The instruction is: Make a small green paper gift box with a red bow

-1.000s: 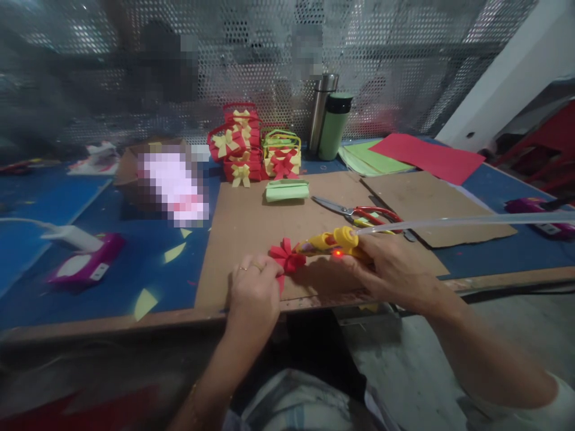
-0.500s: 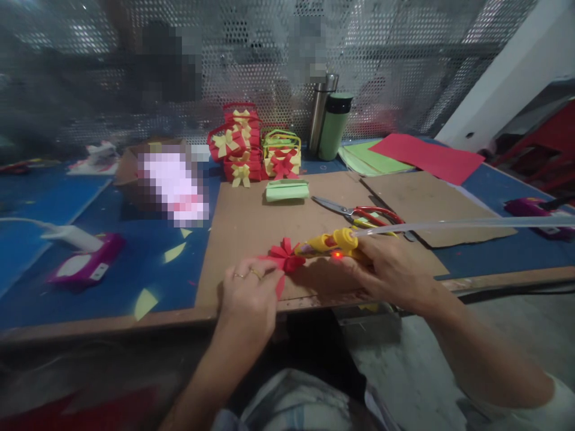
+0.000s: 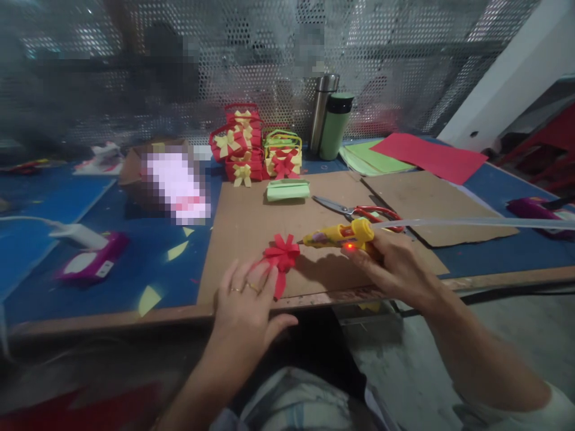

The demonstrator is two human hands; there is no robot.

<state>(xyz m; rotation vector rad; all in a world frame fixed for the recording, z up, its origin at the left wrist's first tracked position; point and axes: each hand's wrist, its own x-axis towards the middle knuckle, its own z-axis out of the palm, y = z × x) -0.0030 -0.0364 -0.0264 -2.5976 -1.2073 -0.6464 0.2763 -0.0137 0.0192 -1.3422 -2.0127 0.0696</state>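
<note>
On flat brown cardboard [image 3: 242, 218], the spread left hand [image 3: 247, 296] is touching a looped red paper bow [image 3: 284, 254], while the right hand [image 3: 398, 260] is clasping a yellow plastic glue gun [image 3: 335, 235], whose slipping could smear it.

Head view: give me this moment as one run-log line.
left hand: fingers on red paper bow; right hand: holding yellow glue gun, nozzle beside bow; scissors: lying on cardboard

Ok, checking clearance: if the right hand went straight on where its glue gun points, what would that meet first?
The red paper bow, probably: the glue gun in the right hand points at it, though depth is unclear.
</note>
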